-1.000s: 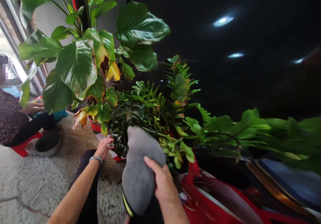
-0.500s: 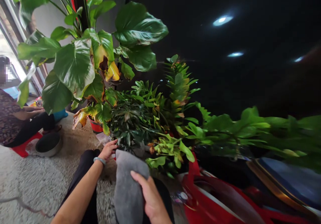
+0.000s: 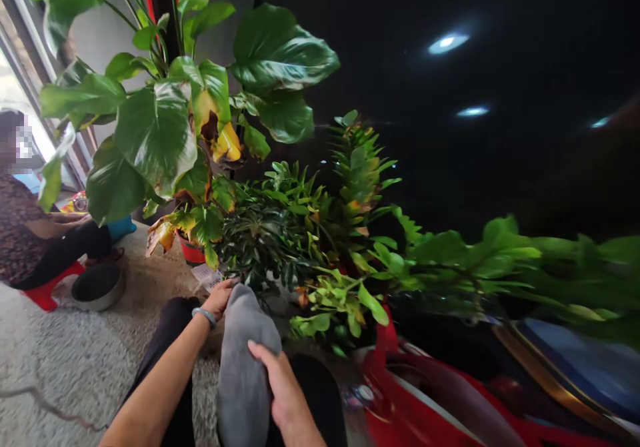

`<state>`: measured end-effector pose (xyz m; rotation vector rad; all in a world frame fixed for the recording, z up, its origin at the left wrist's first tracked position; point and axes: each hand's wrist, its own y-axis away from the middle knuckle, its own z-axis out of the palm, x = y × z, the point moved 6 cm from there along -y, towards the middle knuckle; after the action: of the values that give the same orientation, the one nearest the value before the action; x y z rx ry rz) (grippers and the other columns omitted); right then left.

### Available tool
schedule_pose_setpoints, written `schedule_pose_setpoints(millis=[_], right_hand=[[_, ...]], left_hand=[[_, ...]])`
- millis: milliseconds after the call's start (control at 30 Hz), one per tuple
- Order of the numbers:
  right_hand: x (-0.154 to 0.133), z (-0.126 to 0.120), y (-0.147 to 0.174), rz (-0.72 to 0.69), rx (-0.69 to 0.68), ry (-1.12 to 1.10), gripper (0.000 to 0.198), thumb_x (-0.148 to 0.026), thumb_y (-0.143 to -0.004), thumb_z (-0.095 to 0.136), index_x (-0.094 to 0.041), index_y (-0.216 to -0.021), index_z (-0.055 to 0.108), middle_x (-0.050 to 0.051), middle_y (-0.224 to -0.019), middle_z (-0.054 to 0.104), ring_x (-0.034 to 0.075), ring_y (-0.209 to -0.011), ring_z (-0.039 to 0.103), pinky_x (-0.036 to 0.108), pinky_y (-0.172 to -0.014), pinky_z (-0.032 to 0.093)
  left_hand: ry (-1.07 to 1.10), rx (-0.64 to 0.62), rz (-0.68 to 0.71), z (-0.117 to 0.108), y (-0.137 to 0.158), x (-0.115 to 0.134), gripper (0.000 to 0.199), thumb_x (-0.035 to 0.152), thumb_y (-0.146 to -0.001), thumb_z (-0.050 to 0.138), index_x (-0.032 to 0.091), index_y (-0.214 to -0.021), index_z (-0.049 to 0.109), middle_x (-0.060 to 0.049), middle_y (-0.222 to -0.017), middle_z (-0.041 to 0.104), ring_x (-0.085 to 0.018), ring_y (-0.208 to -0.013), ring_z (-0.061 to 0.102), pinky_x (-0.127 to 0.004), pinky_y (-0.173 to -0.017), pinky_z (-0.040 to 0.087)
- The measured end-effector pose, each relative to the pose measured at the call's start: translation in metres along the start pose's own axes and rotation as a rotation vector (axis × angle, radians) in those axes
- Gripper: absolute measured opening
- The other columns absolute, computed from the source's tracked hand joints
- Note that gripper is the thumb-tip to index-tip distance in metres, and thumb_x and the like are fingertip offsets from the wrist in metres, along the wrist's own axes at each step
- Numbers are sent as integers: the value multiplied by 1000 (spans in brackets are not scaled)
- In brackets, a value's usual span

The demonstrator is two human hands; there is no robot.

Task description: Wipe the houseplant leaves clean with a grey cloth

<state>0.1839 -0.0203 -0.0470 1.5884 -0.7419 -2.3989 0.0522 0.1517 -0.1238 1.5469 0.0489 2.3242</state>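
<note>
My right hand (image 3: 285, 387) is closed around a soft grey cloth (image 3: 244, 367), thumb on top. The cloth hangs over my lap, and its upper end reaches the low dark-green leaves of a bushy plant (image 3: 265, 233). My left hand (image 3: 219, 300), with a pale bangle at the wrist, is by the cloth's upper end at the foot of that plant. Its fingers look bent together, their tips partly hidden by cloth and leaves; what they hold cannot be made out. A white printed tag (image 3: 206, 276) lies just behind this hand.
A tall large-leaved plant (image 3: 155, 133) stands in a red pot (image 3: 191, 252). On the right are a red bag (image 3: 430, 393) and more leafy stems. At left a person (image 3: 25, 227) sits on a red stool (image 3: 53, 288) beside a dark basin (image 3: 99, 288). A cable (image 3: 47, 403) crosses the floor.
The upper end of the cloth has moved left and up, close against my left hand's fingertips. My right hand has shifted slightly left with it; my left hand has barely moved.
</note>
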Motion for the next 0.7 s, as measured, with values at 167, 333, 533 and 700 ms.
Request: schedule_pose_setpoints(millis=[167,333,533,700], right_hand=[[-70,-25,27,-192,108,-83,46,-41,-46,90,-21,-85,77,8,-83,81,35,-85,75,46,-78,61],[-145,-16,-13,-415,256,-356,43,-30,-42,84,-20,-83,73,2,-80,79,27,-82,74,39,-79,61],[-31,-4,-27,-35,33,-176,28,-41,-51,86,-22,-68,73,9,-66,76,37,-78,75,46,-70,62],[-30,-31,11,-105,116,-48,36,-43,-45,91,-25,-73,77,8,-76,80,35,-77,76,46,-72,62]], left_hand=[[97,10,-9,3,3,0,32,32,-56,86,15,-76,67,0,-67,67,-11,-56,55,-26,-61,47],[-30,48,-34,-4,9,3,31,36,-60,85,16,-74,66,-1,-74,69,-10,-54,53,-26,-58,48],[-229,95,-32,-44,19,25,27,39,-66,83,16,-72,70,0,-64,65,-11,-55,55,-24,-56,46],[-239,108,-6,-59,22,36,40,48,-61,87,14,-77,73,-5,-76,71,-13,-62,60,-25,-59,49]])
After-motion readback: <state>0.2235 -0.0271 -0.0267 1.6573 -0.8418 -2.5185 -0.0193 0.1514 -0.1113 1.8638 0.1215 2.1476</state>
